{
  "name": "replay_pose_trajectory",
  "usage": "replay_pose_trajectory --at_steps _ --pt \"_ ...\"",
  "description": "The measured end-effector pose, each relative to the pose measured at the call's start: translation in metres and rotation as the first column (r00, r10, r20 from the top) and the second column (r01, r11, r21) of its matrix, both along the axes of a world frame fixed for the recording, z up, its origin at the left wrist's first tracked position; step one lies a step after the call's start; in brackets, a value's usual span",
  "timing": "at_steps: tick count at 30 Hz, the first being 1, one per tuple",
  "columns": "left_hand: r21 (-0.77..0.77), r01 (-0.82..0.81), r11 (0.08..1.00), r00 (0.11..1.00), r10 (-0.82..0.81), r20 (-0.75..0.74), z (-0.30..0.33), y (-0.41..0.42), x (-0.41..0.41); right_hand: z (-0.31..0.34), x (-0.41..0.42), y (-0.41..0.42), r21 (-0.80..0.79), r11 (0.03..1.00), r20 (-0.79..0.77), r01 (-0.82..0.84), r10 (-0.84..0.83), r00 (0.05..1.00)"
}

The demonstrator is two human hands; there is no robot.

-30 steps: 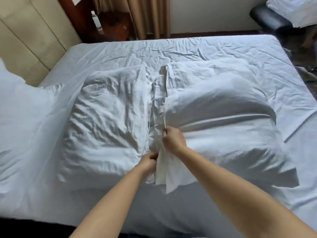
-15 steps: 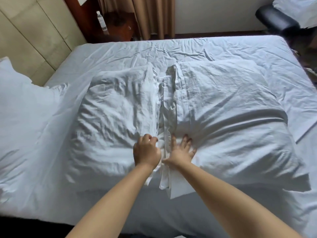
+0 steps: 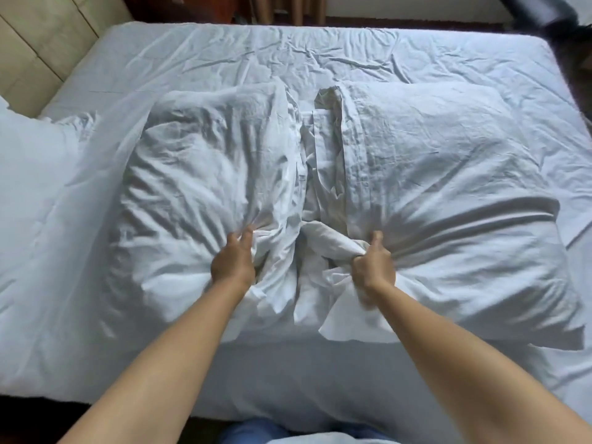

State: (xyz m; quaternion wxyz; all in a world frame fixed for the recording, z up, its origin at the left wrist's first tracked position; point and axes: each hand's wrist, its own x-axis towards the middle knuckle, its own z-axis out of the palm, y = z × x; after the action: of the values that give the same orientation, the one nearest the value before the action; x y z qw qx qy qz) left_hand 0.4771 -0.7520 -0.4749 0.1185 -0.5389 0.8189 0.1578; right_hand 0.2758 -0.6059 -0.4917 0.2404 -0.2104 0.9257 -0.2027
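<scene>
Two white pillows lie side by side on a bed covered by a wrinkled white sheet point(image 3: 320, 52). My left hand point(image 3: 234, 262) grips the near inner part of the left pillow point(image 3: 198, 193), bunching its case under curled fingers. My right hand point(image 3: 373, 267) clutches a fistful of the loose open end of the right pillow point(image 3: 448, 193), with the thumb up. Between the pillows the flaps of their cases point(image 3: 317, 174) lie folded and crumpled. A loose corner of the right case point(image 3: 346, 322) hangs toward the bed's near edge.
Another white pillow or duvet point(image 3: 28, 174) lies at the bed's left side against a beige padded headboard point(image 3: 38, 43). Brown curtains point(image 3: 288, 9) and dark wood furniture stand beyond the far edge. A dark chair point(image 3: 551, 14) is at the far right. My blue trousers point(image 3: 256, 431) show below.
The view tilted down and closer. My hands moved apart from the gap between the pillows: the left onto the left pillow, the right from lying flat to clutching the right pillow's case.
</scene>
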Motion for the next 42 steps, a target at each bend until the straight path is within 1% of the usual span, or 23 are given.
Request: replay_pose_trajectory --at_steps 1,2,5,7,11,14,17,20,21,23,26,29,31,32,33,34,35,36,37,38,39,40,42 --pt "0.029 0.017 0.999 1.0 -0.017 -0.005 0.003 -0.002 -0.002 0.003 -0.007 -0.005 0.02 0.999 0.015 0.047 -0.047 0.999" --pt "0.057 0.045 0.997 0.999 -0.045 -0.005 0.004 0.001 -0.005 0.007 -0.006 -0.013 0.081 0.997 0.037 0.008 -0.011 0.999" --pt "0.06 0.123 0.991 0.992 -0.125 0.021 -0.003 0.02 -0.016 -0.004 0.034 -0.034 0.315 0.912 0.144 -0.263 0.228 0.963" --pt "0.019 0.15 0.989 0.986 -0.15 0.066 -0.011 0.029 -0.018 -0.023 0.064 -0.035 0.439 0.831 0.1 -0.343 0.334 0.937" --pt "-0.011 0.148 0.989 0.987 -0.147 0.066 -0.023 0.034 -0.015 -0.054 0.079 -0.027 0.535 0.772 -0.007 -0.343 0.41 0.912" --pt "0.001 0.14 0.99 0.988 -0.14 0.072 -0.032 0.044 -0.013 -0.067 0.08 -0.03 0.557 0.766 -0.066 -0.32 0.425 0.903" --pt "-0.005 0.184 0.983 0.971 -0.181 0.154 -0.036 0.057 -0.019 -0.056 0.069 -0.03 0.512 0.795 -0.212 -0.325 0.483 0.849" --pt "-0.025 0.228 0.973 0.951 -0.217 0.22 -0.029 0.058 -0.029 -0.028 0.041 -0.021 0.406 0.807 -0.051 -0.428 0.488 0.871" --pt "-0.03 0.225 0.974 0.953 -0.213 0.217 -0.026 0.055 -0.031 -0.017 0.032 -0.018 0.357 0.834 -0.009 -0.422 0.454 0.891" --pt "-0.005 0.197 0.98 0.956 -0.191 0.225 -0.019 0.048 -0.034 0.008 0.015 -0.011 0.231 0.922 0.025 -0.31 0.313 0.949" --pt "0.028 0.105 0.994 0.98 -0.108 0.166 -0.005 0.045 -0.047 0.053 -0.004 -0.006 -0.004 0.995 0.11 -0.101 0.101 0.989" --pt "-0.023 0.128 0.991 0.991 -0.127 0.043 0.013 0.063 -0.066 0.101 -0.013 -0.008 -0.253 0.967 0.103 0.019 0.007 0.995" --pt "0.03 0.146 0.989 0.988 -0.144 -0.064 0.013 0.072 -0.075 0.119 -0.013 -0.014 -0.389 0.921 0.056 0.028 -0.006 0.998" --pt "0.096 0.168 0.981 0.983 -0.159 -0.093 0.009 0.073 -0.076 0.12 -0.01 -0.016 -0.406 0.914 0.029 -0.007 0.02 0.999" --pt "0.197 0.182 0.963 0.98 -0.163 -0.112 0.004 0.072 -0.075 0.112 -0.005 -0.013 -0.349 0.934 0.003 -0.078 0.085 0.996" --pt "0.324 0.143 0.935 0.982 -0.092 -0.168 -0.001 0.072 -0.072 0.093 0.001 -0.005 -0.21 0.96 -0.008 -0.187 0.19 0.982" --pt "0.467 0.043 0.883 0.965 0.084 -0.249 -0.005 0.07 -0.068 0.07 0.007 0.007 -0.033 0.954 0.022 -0.297 0.297 0.955" --pt "0.603 -0.064 0.795 0.907 0.298 -0.298 -0.006 0.068 -0.064 0.048 0.013 0.021 0.131 0.913 0.088 -0.386 0.377 0.922" --pt "0.711 -0.182 0.679 0.807 0.517 -0.286 -0.006 0.066 -0.061 0.03 0.019 0.035 0.261 0.855 0.163 -0.447 0.418 0.894" --pt "0.774 -0.273 0.571 0.7 0.67 -0.247 -0.007 0.062 -0.06 0.016 0.022 0.045 0.335 0.811 0.223 -0.48 0.427 0.876" --pt "0.803 -0.299 0.515 0.632 0.737 -0.237 -0.007 0.058 -0.059 0.009 0.023 0.048 0.353 0.793 0.26 -0.497 0.427 0.866" --pt "0.826 -0.296 0.481 0.606 0.763 -0.227 -0.006 0.056 -0.06 0.007 0.023 0.046 0.329 0.8 0.276 -0.501 0.426 0.862" --pt "0.87 -0.232 0.435 0.564 0.789 -0.244 -0.001 0.058 -0.071 0.015 0.021 0.035 0.215 0.888 0.197 -0.407 0.369 0.908"
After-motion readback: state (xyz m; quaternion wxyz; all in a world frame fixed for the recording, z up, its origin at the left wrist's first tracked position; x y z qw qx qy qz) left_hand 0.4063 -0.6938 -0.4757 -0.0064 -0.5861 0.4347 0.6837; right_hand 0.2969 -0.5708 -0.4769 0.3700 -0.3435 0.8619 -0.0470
